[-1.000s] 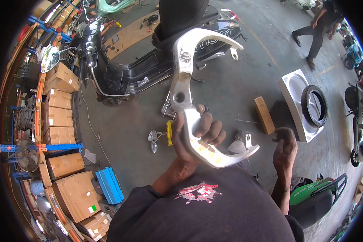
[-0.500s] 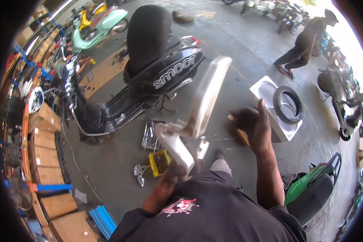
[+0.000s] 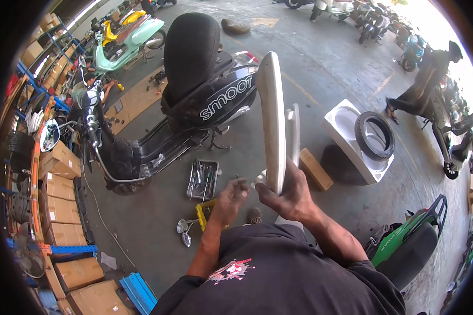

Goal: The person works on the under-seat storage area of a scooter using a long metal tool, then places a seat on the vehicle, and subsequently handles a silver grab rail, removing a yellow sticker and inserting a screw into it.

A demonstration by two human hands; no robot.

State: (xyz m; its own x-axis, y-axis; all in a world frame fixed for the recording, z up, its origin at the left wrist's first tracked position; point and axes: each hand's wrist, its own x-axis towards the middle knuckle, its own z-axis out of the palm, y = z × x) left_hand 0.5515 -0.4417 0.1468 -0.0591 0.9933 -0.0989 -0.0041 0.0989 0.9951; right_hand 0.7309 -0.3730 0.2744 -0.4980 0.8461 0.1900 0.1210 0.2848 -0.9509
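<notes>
My right hand (image 3: 289,197) is wrapped round the lower end of a long white, two-armed scooter part (image 3: 273,121). It stands nearly upright in front of me, its shorter arm behind the longer one. My left hand (image 3: 229,202) is beside its lower end, apart from it, with the fingers drawn together. Whatever is in those fingers, if anything, is too small to make out. Beyond stands a black scooter (image 3: 194,131) with its seat raised. Below my left hand a yellow crate (image 3: 201,214) is partly covered by that arm.
A metal tool tray (image 3: 215,181) and round mirrors (image 3: 184,231) lie on the floor. At right are a cardboard box (image 3: 315,170) and white foam block (image 3: 347,147) with a tyre (image 3: 374,136). Shelving (image 3: 42,210) lines the left. A person (image 3: 431,79) walks at far right.
The white part has passed from my left hand to my right and turned more upright. My left hand has come free and risen beside it. The other person has moved farther right.
</notes>
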